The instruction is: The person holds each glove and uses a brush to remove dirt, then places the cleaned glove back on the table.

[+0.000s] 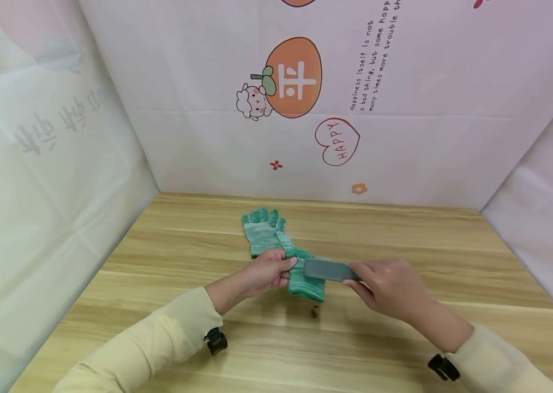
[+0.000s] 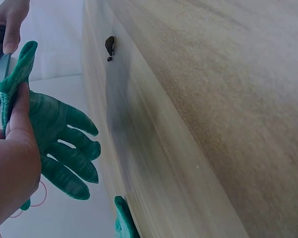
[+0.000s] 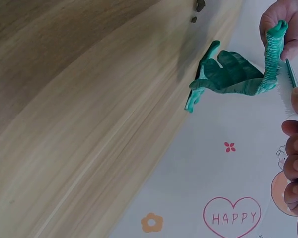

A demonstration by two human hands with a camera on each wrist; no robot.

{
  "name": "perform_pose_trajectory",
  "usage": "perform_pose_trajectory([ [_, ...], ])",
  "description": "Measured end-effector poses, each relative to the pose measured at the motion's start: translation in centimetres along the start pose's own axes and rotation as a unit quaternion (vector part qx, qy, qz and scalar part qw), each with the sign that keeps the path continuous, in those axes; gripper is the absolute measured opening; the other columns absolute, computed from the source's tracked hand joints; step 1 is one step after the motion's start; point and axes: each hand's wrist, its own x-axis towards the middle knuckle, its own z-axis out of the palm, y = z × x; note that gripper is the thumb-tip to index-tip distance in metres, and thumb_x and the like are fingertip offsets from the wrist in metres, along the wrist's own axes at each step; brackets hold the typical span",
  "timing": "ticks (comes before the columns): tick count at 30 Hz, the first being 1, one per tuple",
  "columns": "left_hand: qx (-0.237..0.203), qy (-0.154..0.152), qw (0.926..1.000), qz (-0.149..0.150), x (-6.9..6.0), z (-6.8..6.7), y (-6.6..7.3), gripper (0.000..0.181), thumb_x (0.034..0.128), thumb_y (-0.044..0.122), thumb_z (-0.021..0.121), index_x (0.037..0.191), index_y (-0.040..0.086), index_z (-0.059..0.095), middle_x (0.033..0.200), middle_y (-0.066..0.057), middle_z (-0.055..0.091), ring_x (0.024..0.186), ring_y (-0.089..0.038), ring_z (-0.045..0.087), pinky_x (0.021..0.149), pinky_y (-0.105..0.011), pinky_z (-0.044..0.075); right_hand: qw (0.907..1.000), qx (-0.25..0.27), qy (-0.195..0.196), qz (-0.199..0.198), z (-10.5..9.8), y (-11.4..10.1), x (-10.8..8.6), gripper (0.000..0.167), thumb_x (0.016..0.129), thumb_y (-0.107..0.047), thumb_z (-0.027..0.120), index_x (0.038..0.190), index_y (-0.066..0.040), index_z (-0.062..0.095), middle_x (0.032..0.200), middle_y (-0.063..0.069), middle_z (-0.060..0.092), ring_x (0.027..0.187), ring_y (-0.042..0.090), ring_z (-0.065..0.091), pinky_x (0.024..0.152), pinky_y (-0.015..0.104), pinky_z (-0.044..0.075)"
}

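In the head view my left hand (image 1: 269, 270) grips a green-and-white knit glove (image 1: 306, 288) by its cuff, above the table. The left wrist view shows the fingers of that held glove (image 2: 69, 144) spread and hanging beyond my hand. My right hand (image 1: 389, 286) holds a grey-backed brush (image 1: 328, 269) by one end, its head over the cuff. White bristles (image 3: 285, 87) face the cuff in the right wrist view; whether they touch it I cannot tell. A matching glove (image 1: 262, 232) lies flat on the table behind my left hand.
Small dark brown crumbs (image 1: 314, 313) lie on the wood-grain table (image 1: 404, 234) below the held glove. A white printed sheet (image 1: 198, 142) stands along the back, and pale sheets (image 1: 60, 180) hang at both sides.
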Motion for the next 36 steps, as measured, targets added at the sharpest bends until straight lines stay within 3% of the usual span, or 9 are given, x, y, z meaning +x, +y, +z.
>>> perform_pose_trajectory([
  [10,0.02,0.006,0.9998,0.003,-0.12,-0.06,0.13,0.036,0.106,0.008,0.038,0.074,0.01,0.022,0.067,-0.002,0.019,0.058,-0.016,0.017,0.058,-0.029,0.022,0.9997,-0.002,0.024,0.003,-0.43,0.38,-0.14,0.043,0.101,-0.041,0.049,0.086,-0.004,0.064,0.061,0.0,0.061,0.042,0.01,0.05,0.036,0.027,0.041],
  [19,0.025,-0.009,0.9996,0.003,-0.19,0.35,0.38,0.038,0.106,0.008,0.038,0.072,0.011,0.021,0.066,-0.001,0.016,0.057,-0.016,0.014,0.059,-0.03,0.021,0.9987,-0.021,0.027,-0.037,0.47,-0.16,0.55,0.04,0.102,-0.037,0.048,0.087,-0.003,0.063,0.063,0.0,0.06,0.043,0.011,0.05,0.037,0.027,0.041],
  [32,0.014,-0.007,0.9999,0.0,-0.2,0.32,0.41,0.037,0.1062,0.005,0.035,0.073,0.011,0.02,0.067,-0.002,0.017,0.059,-0.016,0.016,0.058,-0.03,0.022,0.9984,-0.038,0.041,0.005,0.27,0.0,-0.12,0.046,0.103,-0.039,0.044,0.084,-0.002,0.062,0.062,0.002,0.06,0.041,0.014,0.05,0.036,0.03,0.041],
  [36,0.018,-0.005,0.9998,0.0,-0.16,0.26,0.34,0.037,0.1061,0.006,0.037,0.073,0.011,0.021,0.067,-0.002,0.017,0.058,-0.016,0.015,0.058,-0.03,0.021,0.9977,-0.031,0.059,0.001,0.45,-0.2,0.06,0.045,0.103,-0.041,0.045,0.084,-0.004,0.061,0.06,-0.002,0.056,0.04,0.009,0.042,0.034,0.025,0.033],
])
